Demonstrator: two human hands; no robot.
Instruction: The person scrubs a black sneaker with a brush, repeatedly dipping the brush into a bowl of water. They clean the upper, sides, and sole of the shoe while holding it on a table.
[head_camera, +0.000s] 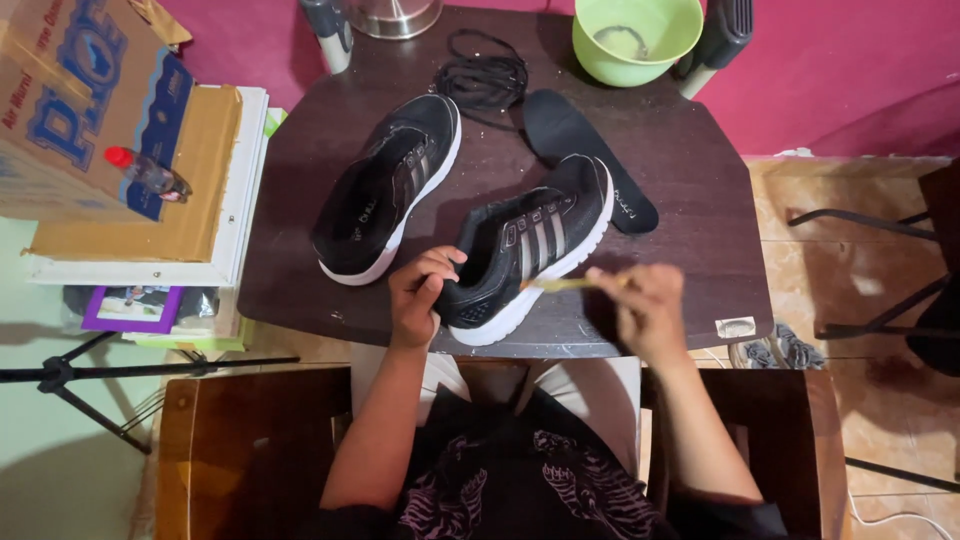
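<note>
Black sneaker (525, 250) with white sole is gripped at the heel by the left hand (420, 293) on the dark surface (690, 180); a thin yellowish stick (565, 284) is pinched by the blurred right hand (648, 305) against its side. Second sneaker (385, 190) lies beside.

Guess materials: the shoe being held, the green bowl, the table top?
Shoe, gripped at its end by the left hand: black upper looks like matte woven mesh with shiny grey stripes; white sole looks like foam or rubber. Green bowl: likely plastic, smooth, even colour, slight sheen. Table: dark wood-look surface with faint grain, possibly laminate; scuffed.
</note>
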